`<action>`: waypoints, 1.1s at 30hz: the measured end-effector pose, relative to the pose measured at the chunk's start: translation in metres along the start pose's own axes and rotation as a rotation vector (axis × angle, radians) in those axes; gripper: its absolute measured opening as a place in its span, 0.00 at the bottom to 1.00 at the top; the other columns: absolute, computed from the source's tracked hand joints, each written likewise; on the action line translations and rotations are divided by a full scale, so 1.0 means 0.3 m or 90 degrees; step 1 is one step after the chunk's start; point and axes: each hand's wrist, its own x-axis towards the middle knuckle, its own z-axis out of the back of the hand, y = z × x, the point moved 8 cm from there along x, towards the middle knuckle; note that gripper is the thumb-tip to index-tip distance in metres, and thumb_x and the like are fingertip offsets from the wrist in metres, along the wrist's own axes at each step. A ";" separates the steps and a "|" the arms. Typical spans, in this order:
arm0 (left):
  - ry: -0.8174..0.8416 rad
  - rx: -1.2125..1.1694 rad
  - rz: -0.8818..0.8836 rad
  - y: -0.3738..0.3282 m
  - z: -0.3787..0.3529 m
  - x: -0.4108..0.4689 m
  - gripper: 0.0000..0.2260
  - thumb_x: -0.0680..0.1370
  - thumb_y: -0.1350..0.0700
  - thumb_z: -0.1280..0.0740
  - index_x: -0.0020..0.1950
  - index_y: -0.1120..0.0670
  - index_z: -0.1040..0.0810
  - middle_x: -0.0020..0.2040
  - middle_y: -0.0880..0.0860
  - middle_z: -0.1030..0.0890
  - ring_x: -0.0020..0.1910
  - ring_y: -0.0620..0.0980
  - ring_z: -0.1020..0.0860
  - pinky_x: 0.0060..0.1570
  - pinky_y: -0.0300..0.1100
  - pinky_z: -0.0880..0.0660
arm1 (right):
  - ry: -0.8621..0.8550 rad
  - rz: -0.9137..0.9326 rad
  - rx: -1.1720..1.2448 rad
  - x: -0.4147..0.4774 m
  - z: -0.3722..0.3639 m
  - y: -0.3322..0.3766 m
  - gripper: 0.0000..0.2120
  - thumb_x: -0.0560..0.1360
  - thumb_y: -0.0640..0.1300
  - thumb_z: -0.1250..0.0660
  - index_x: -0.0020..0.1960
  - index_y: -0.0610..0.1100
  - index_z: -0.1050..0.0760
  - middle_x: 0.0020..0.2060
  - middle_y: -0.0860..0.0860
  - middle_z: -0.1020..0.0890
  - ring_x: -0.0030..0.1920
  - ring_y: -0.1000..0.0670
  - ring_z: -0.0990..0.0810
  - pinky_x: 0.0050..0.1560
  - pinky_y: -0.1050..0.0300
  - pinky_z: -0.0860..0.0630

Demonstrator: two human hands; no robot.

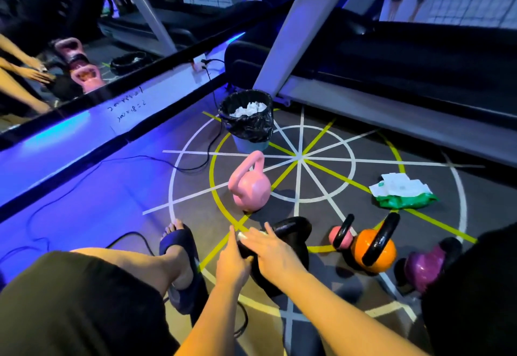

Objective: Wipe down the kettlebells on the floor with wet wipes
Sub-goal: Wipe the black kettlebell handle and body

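A black kettlebell [293,232] stands on the floor just in front of me. My left hand [232,263] grips its left side, index finger stretched forward. My right hand [270,246] lies flat over its top, fingers straight, pressing a white wipe [242,235] whose edge shows at the fingertips. A pink kettlebell [249,186] stands farther out. To the right sit a small pink kettlebell [335,236] with a black handle, an orange kettlebell [376,253] and a purple kettlebell [423,269]. A green wet-wipe pack [402,193] lies open at the right.
A bin [247,129] with a black liner holds used wipes behind the pink kettlebell. A treadmill [391,81] fills the back right, a mirror wall [84,56] the left. Black cables [156,159] cross the floor. My left foot [179,246] in a slipper rests beside the black kettlebell.
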 end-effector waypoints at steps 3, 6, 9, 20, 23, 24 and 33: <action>-0.005 -0.039 -0.009 -0.005 0.002 -0.001 0.47 0.72 0.59 0.27 0.82 0.45 0.53 0.69 0.53 0.22 0.68 0.56 0.24 0.62 0.46 0.26 | -0.053 0.000 -0.022 -0.007 0.029 -0.019 0.30 0.70 0.34 0.50 0.67 0.48 0.24 0.64 0.51 0.20 0.67 0.50 0.23 0.75 0.42 0.41; 0.008 -0.070 -0.043 -0.015 0.008 -0.002 0.47 0.73 0.55 0.23 0.83 0.46 0.50 0.68 0.47 0.22 0.69 0.50 0.25 0.62 0.40 0.30 | -0.087 -0.128 -0.062 -0.015 0.074 -0.152 0.31 0.73 0.36 0.52 0.71 0.53 0.29 0.69 0.55 0.25 0.73 0.51 0.30 0.79 0.51 0.49; 0.026 -0.076 -0.095 -0.032 0.021 -0.011 0.46 0.73 0.53 0.23 0.82 0.47 0.49 0.70 0.47 0.24 0.71 0.47 0.28 0.64 0.35 0.34 | -0.133 -0.200 -0.064 -0.023 0.099 -0.215 0.29 0.75 0.32 0.43 0.72 0.53 0.30 0.68 0.55 0.24 0.72 0.49 0.29 0.79 0.52 0.48; -0.008 -0.051 -0.214 -0.098 0.119 -0.071 0.40 0.76 0.55 0.28 0.82 0.46 0.47 0.80 0.44 0.40 0.78 0.41 0.41 0.76 0.38 0.41 | -0.057 -0.286 -0.023 -0.003 0.107 -0.144 0.25 0.81 0.39 0.48 0.77 0.52 0.42 0.70 0.51 0.25 0.80 0.42 0.46 0.72 0.48 0.35; -0.059 -0.017 -0.289 -0.188 0.137 -0.112 0.33 0.78 0.59 0.35 0.81 0.44 0.42 0.80 0.39 0.44 0.78 0.34 0.46 0.69 0.22 0.49 | -0.067 -0.405 -0.036 -0.024 0.161 -0.227 0.20 0.83 0.45 0.48 0.75 0.51 0.39 0.63 0.44 0.19 0.80 0.42 0.45 0.68 0.47 0.32; -0.064 -0.031 -0.294 -0.204 0.135 -0.116 0.31 0.79 0.60 0.36 0.81 0.44 0.40 0.79 0.38 0.43 0.77 0.33 0.45 0.69 0.23 0.48 | -0.064 -0.404 -0.035 -0.024 0.158 -0.219 0.19 0.83 0.46 0.47 0.74 0.50 0.37 0.63 0.43 0.20 0.80 0.42 0.45 0.67 0.48 0.32; -0.064 -0.143 -0.198 -0.201 0.107 -0.086 0.17 0.85 0.50 0.42 0.75 0.44 0.28 0.68 0.41 0.24 0.67 0.36 0.27 0.60 0.21 0.37 | 0.100 -0.284 0.085 0.075 0.064 -0.080 0.29 0.82 0.46 0.43 0.80 0.54 0.48 0.72 0.43 0.29 0.72 0.39 0.30 0.66 0.45 0.30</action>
